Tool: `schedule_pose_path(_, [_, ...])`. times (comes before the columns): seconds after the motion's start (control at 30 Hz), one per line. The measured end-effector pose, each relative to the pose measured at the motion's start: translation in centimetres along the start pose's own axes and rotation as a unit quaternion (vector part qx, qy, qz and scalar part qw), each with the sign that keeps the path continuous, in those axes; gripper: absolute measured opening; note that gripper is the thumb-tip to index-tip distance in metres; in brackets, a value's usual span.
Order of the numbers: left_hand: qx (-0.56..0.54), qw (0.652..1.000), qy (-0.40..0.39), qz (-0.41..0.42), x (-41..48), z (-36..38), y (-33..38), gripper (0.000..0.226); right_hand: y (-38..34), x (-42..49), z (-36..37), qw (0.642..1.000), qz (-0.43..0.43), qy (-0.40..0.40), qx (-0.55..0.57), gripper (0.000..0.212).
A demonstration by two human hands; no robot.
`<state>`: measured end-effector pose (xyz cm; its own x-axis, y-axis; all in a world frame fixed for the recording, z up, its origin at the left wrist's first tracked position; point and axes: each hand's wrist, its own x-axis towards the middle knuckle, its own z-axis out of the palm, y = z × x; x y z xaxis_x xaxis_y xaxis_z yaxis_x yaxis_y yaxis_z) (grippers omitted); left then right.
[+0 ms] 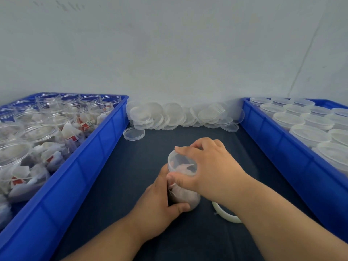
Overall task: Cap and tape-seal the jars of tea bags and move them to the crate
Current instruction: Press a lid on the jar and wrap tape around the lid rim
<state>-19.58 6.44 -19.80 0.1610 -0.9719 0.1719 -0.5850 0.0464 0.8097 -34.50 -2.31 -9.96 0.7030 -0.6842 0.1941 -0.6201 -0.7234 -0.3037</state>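
- Dark surface [120, 185] below a pale wall [169, 53] carries a clear tea-bag jar [184, 194].
- Gripping the jar's side is the left hand [160, 204]; the right hand [209, 166] curls round its lid [180, 162].
- Just right of the jar lies a tape roll [227, 216], partly hidden.

Plastic's shining all over
Crates [105, 147] are looking glossy blue plastic, jar [183, 193] and lid [181, 162] clear and smooth, mat's [116, 185] looking matt.

my right forearm [263, 204] covers most of the tape roll [227, 217] — left crate [84, 166] and right crate [282, 147] run off the edges.
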Motion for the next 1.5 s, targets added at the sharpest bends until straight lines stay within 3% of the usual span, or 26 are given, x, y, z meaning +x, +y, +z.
schedule_pose_path(0.33, [-0.008,1.0,0.013,-0.006,0.3,0.1,-0.4,0.095,1.2,0.5,-0.8,0.993,-0.09,-0.024,0.067,0.049])
schedule_pose_path(0.47, [0.005,1.0,0.017,-0.004,0.2,0.1,-0.2,0.095,2.6,0.6,-1.2,0.976,-0.147,-0.072,0.142,0.039])
schedule_pose_path(0.93, [0.024,1.0,0.015,-0.002,0.0,0.0,0.1,0.101,2.4,1.5,-1.4,0.931,-0.17,-0.125,0.298,0.038])
schedule_pose_path(1.1, [0.011,1.0,0.014,0.005,0.1,0.0,0.1,0.098,2.6,1.4,-1.8,0.953,-0.161,-0.148,0.207,0.031])
schedule_pose_path(1.2, [0.002,1.0,0.012,0.009,0.1,0.0,-0.1,0.095,2.2,0.8,-1.4,0.982,-0.123,-0.074,0.119,0.057])
schedule_pose_path(1.27, [0.002,1.0,0.012,0.009,0.1,0.0,-0.1,0.095,1.6,0.5,-1.0,0.991,-0.096,-0.032,0.092,0.06])
schedule_pose_path(1.4, [0.003,1.0,0.009,0.003,0.1,0.0,-0.3,0.094,1.7,0.6,-1.1,0.984,-0.126,-0.02,0.128,0.045])
schedule_pose_path(1.5, [0.008,1.0,0.007,-0.003,0.1,-0.1,-0.2,0.096,2.0,1.1,-1.7,0.966,-0.158,-0.07,0.192,0.039])
